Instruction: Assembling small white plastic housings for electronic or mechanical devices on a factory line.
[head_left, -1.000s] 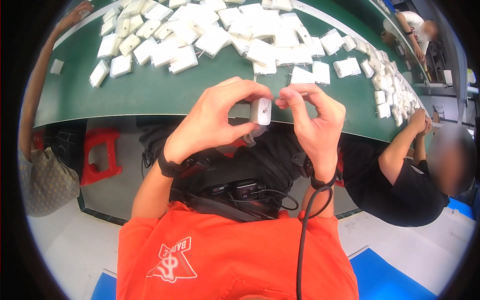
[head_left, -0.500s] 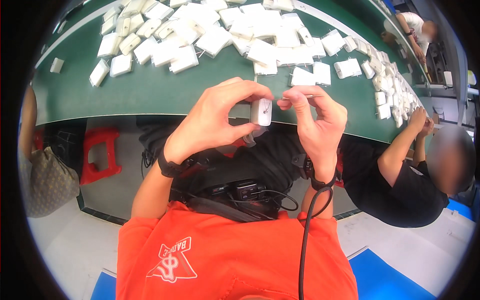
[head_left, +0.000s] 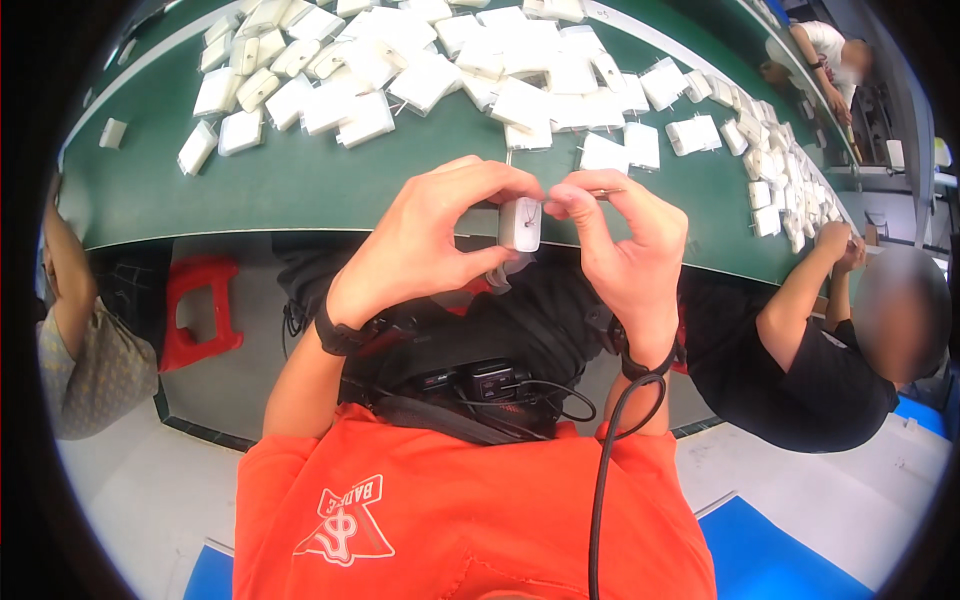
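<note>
My left hand (head_left: 430, 235) grips a small white power adapter (head_left: 524, 228) between thumb and fingers at the near edge of the green table. The adapter's end, with a dark opening and thin dark strands at it, faces up. Close on its right, my right hand (head_left: 630, 235) is closed in a pinch round a thin, slender tool (head_left: 606, 192), mostly hidden by the fingers. The fingertips come right up to the adapter's upper right corner; I cannot tell whether they touch it.
Many white adapters (head_left: 370, 60), some with metal prongs, lie heaped across the green table (head_left: 290, 195). Another heap (head_left: 790, 190) lies near a co-worker (head_left: 810, 370) on the right. A second co-worker's arm (head_left: 70, 260) shows at left, by a red stool (head_left: 200, 312). A black cable (head_left: 606, 480) hangs from my right wrist.
My right hand has shifted slightly left, bringing its fingertips closer to the adapter. My left hand stays almost still. The arm of the co-worker at left has moved.
</note>
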